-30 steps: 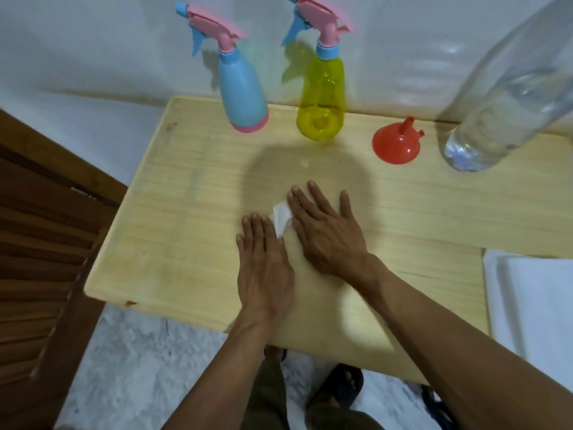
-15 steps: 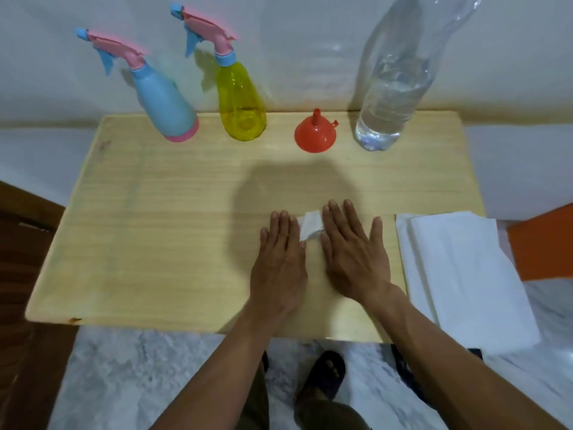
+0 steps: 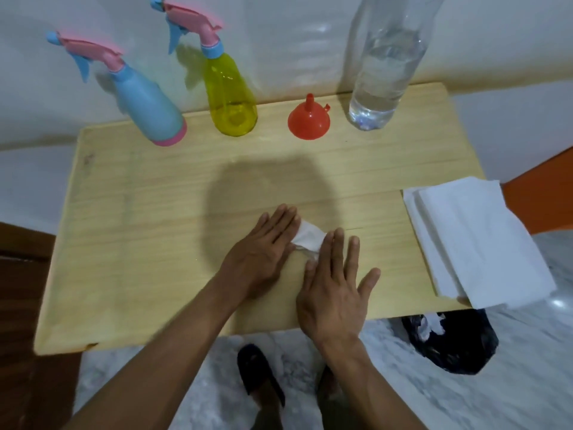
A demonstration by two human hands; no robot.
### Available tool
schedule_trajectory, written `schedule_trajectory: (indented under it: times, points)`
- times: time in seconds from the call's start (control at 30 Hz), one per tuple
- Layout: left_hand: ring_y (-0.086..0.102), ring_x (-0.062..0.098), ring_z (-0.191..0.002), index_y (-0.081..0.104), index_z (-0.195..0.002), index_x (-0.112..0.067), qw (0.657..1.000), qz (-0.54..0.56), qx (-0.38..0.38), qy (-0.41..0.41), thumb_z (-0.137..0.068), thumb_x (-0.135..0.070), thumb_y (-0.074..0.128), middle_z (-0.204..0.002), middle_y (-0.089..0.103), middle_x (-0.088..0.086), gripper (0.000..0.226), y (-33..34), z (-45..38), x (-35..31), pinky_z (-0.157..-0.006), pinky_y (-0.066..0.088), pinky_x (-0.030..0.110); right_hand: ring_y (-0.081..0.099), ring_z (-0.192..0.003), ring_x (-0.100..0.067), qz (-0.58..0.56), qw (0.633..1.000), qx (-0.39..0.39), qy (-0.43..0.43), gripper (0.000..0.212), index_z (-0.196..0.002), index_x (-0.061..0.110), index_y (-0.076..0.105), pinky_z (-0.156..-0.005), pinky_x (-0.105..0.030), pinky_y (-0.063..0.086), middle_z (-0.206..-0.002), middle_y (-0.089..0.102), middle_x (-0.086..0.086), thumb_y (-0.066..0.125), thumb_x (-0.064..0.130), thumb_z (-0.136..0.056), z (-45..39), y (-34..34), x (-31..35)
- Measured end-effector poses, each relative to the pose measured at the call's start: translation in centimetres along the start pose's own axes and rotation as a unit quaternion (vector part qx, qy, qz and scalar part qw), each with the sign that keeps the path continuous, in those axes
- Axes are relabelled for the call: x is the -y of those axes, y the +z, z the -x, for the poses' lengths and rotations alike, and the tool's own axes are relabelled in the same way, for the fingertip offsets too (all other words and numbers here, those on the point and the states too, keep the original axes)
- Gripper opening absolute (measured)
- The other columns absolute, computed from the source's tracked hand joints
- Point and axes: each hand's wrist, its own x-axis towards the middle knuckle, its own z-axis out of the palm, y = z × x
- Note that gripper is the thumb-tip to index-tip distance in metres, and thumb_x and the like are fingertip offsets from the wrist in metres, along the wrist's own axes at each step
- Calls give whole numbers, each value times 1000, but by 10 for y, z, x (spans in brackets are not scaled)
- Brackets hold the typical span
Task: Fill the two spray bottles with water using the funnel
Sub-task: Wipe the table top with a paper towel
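Both the left hand (image 3: 263, 252) and right hand (image 3: 335, 290) lie flat, fingers straight, pressing a tissue (image 3: 307, 238) onto the surface (image 3: 139, 228) before the bottles.

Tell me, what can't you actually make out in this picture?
- Big clear water bottle: neck and cap cut off by the head view's top edge.
- Small white tissue: mostly hidden under the left hand and right hand.
- Blue spray bottle: opaque, so contents unseen.
- Black bag: partly behind the table edge.
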Motion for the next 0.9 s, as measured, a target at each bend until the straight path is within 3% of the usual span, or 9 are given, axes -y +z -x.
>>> schedule_trajectory:
  times: [0.13, 0.23, 0.37, 0.53, 0.63, 0.73, 0.83, 0.9]
  points:
    - [41, 38, -140, 45, -142, 7, 1000, 2, 2, 19, -105, -24, 29, -149, 46, 23, 51, -9, 26, 34, -117, 27, 44, -18, -155, -21, 5, 1000, -4, 7, 61, -159, 18, -1, -119, -61, -7, -167, -14, 7, 16, 42, -106, 11, 20, 38]
    - [38, 36, -142, 42, -144, 6, 1000, 14, 7, 11, -106, -27, 26, -151, 43, 22, 53, -19, 50, 55, -115, 29, 48, -16, -155, -23, 5, 1000, -2, -3, 61, -160, 16, 3, -120, -62, -1, -167, -11, 5, 20, 41, -107, 20, 30, 65]
    - [28, 32, -147, 37, -149, 3, 1000, 20, 10, -15, -104, -25, 30, -156, 36, 19, 53, -28, 84, 86, -122, 21, 41, -3, -157, -27, 9, 1000, -10, -19, 61, -161, 12, 15, -119, -67, 8, -169, 4, 0, 29, 37, -106, 31, 48, 105]
    - [25, 29, -149, 34, -150, 1, 999, 15, 4, -52, -104, -25, 30, -158, 33, 17, 53, -38, 127, 120, -123, 17, 39, 0, -157, -25, 22, 999, -8, -49, 62, -160, 12, 18, -119, -66, 7, -169, 10, 0, 27, 40, -105, 39, 70, 150]
    - [27, 30, -149, 37, -150, 1, 996, 13, -1, -87, -105, -25, 30, -158, 34, 16, 53, -44, 154, 136, -122, 23, 44, -1, -157, -24, 20, 996, 4, -86, 63, -160, 12, 18, -119, -63, 1, -170, 10, 1, 27, 40, -104, 41, 78, 174]
    - [30, 32, -148, 38, -149, 2, 992, 3, -6, -125, -106, -26, 27, -157, 36, 17, 52, -48, 181, 150, -120, 26, 46, -15, -156, -20, 21, 990, 45, -134, 64, -161, 16, 5, -119, -61, -11, -170, -3, 5, 18, 41, -104, 40, 87, 192]
    - [35, 34, -145, 42, -146, 3, 985, -4, -26, -172, -109, -30, 20, -154, 40, 19, 55, -50, 205, 152, -117, 32, 50, -1, -157, -22, 42, 981, 33, -188, 62, -161, 15, 18, -119, -64, -1, -170, 12, 4, 20, 40, -105, 39, 90, 202]
    - [32, 33, -146, 40, -147, 3, 977, 7, -39, -211, -109, -32, 15, -156, 38, 18, 58, -49, 217, 142, -118, 29, 49, -1, -157, -22, 65, 969, 50, -233, 61, -162, 17, 16, -119, -66, 2, -170, 10, 6, 19, 41, -106, 36, 90, 199]
